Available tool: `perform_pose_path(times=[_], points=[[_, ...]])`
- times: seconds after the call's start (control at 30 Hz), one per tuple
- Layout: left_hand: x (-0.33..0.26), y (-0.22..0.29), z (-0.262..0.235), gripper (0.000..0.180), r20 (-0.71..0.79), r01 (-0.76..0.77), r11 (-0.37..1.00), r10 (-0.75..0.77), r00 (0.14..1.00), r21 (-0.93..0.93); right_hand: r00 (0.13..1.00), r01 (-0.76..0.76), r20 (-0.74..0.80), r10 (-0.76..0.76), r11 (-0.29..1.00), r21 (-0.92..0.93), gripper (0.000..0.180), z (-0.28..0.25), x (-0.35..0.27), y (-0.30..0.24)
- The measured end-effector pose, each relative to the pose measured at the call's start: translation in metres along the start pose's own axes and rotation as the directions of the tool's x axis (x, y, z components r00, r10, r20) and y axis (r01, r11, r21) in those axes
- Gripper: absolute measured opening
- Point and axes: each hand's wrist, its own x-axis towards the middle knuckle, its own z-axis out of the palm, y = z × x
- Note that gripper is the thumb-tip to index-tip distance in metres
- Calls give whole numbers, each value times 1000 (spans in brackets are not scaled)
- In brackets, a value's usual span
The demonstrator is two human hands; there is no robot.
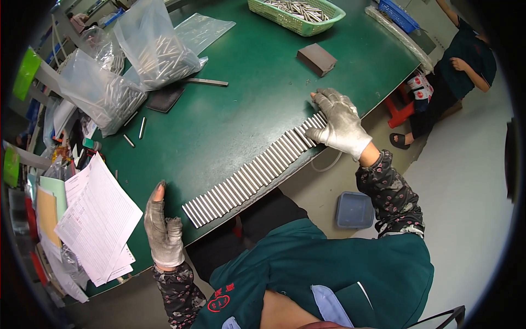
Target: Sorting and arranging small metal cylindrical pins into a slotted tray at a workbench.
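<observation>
A long row of slim silver metal pins [249, 178] lies side by side along the near edge of the green table [241, 123]. My right hand [341, 123], in a soiled white glove with bare fingertips, rests at the row's right end. Its thumb lies over the last pins, and its fingers are apart from the thumb on the far side. Off the row's left end is my left hand [165, 233], gloved alike. It stands open near the table edge with nothing in it, one bare fingertip pointing away from me.
Plastic bags of pins [159, 57] stand at the far left, with a dark pouch [164, 100] and loose pins [142, 127] nearby. Papers [98, 219] cover the left. A brown block [316, 59] and a green basket [298, 19] of pins sit farther back. Another person [466, 66] is at right.
</observation>
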Motion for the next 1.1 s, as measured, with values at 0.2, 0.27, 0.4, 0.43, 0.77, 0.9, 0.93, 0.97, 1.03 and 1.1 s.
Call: perform_pose_path(times=[0.2, 0.27, 0.4, 0.43, 0.77, 0.9, 0.93, 0.97, 1.03, 1.1], points=[[0, 0, 1, 68, -3, 10, 999, -10, 1000, -33, 999, 45, -20, -45, 999, 18, 74, 5, -2, -11], [-1, -1, 0, 69, -6, 3, 999, -4, 1000, -33, 997, 80, 0, -80, 996, -33, 73, 9, -2, -12], [-1, 1, 0, 69, -4, 12, 1000, -12, 1000, -23, 998, 64, 16, -64, 998, -10, 73, 7, -2, -10], [-1, 1, 0, 69, -3, 18, 1000, -18, 1000, -23, 998, 58, 11, -58, 998, -1, 73, 6, -2, -9], [1, 1, 1, 70, -16, 12, 1000, -12, 1000, -13, 990, 135, 34, -135, 991, -9, 67, 9, -4, -27], [2, 1, 1, 71, -9, 2, 1000, -2, 1000, -13, 992, 116, 39, -116, 993, 11, 67, 9, -5, -23], [2, 1, 1, 71, -8, -9, 1000, 9, 1000, -9, 992, 118, 40, -119, 993, 11, 67, 9, -5, -24], [3, 2, 1, 71, -9, -7, 1000, 7, 1000, -8, 992, 125, 34, -125, 992, 6, 66, 7, -6, -24], [2, 3, -1, 71, -17, 4, 1000, -4, 1000, -4, 988, 149, 36, -150, 989, 9, 66, 8, -2, -30], [3, 4, 0, 71, -13, 5, 1000, -5, 1000, -6, 987, 159, -6, -159, 987, 17, 65, 8, -3, -32]])
